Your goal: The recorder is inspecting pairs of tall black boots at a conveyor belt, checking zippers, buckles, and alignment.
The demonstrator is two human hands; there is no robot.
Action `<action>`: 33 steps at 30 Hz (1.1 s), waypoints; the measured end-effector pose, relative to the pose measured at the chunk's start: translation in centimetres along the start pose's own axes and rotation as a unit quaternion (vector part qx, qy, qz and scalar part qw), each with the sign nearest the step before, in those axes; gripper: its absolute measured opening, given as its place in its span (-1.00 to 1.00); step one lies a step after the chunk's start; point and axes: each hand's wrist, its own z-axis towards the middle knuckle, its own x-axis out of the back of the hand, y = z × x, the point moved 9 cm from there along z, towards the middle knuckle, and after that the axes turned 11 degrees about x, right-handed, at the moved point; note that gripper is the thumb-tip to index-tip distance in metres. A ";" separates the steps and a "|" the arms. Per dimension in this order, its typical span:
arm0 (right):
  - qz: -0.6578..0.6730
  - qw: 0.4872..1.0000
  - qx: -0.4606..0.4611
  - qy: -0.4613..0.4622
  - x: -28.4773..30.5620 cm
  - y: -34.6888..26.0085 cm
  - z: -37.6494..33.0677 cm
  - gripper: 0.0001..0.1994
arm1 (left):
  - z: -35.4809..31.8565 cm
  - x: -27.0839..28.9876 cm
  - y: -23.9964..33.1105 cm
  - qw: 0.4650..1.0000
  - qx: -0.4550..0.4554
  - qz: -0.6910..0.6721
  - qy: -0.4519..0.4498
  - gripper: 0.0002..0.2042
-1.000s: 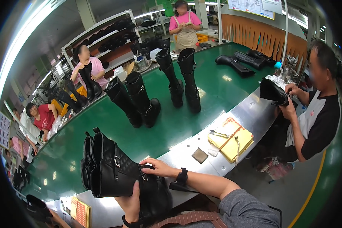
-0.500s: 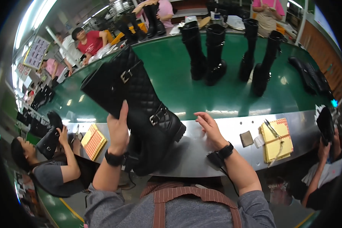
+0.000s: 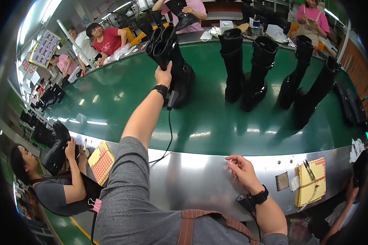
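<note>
A worker's left hand (image 3: 164, 76), arm stretched out over the green conveyor belt (image 3: 216, 122), grips the shafts of a pair of tall black boots (image 3: 173, 65) near their tops, fingers closed around the leather; the boots stand upright on the belt, soles down, at its far-left stretch. The right hand (image 3: 242, 171) rests on the steel tabletop (image 3: 184, 179) at the belt's near edge, fingers loosely curled and holding nothing. A dark cable (image 3: 167, 130) trails from the left wrist area down across the belt to the tabletop. Farther right on the belt stand two more pairs of black boots (image 3: 249, 69), upright and just beside each other, with another pair (image 3: 308, 85) beyond them. A yellow notepad (image 3: 313, 181) lies on the tabletop to the right of the right hand, well apart from it. At lower left a seated person (image 3: 53, 183) handles a black boot (image 3: 53, 147), with a patterned yellow pad (image 3: 101, 161) near them
</note>
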 end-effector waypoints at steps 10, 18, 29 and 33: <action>0.003 1.000 -0.007 -0.009 0.1 0.2 0.7 -0.79 | -1.4 -1.1 -5.7 0.929 0.054 0.364 -0.052 0.44; -0.005 1.000 -0.008 -0.015 0.0 0.7 0.4 -0.80 | -6.8 3.5 -11.6 0.820 0.181 0.505 -0.198 0.44; -0.070 0.997 -0.013 -0.009 0.3 0.3 0.8 -0.83 | -4.7 -0.6 -9.6 0.858 0.134 0.490 -0.079 0.23; -0.069 0.997 -0.022 -0.003 0.8 0.6 0.6 -0.84 | -2.3 -5.5 -10.0 0.864 0.172 0.471 -0.039 0.17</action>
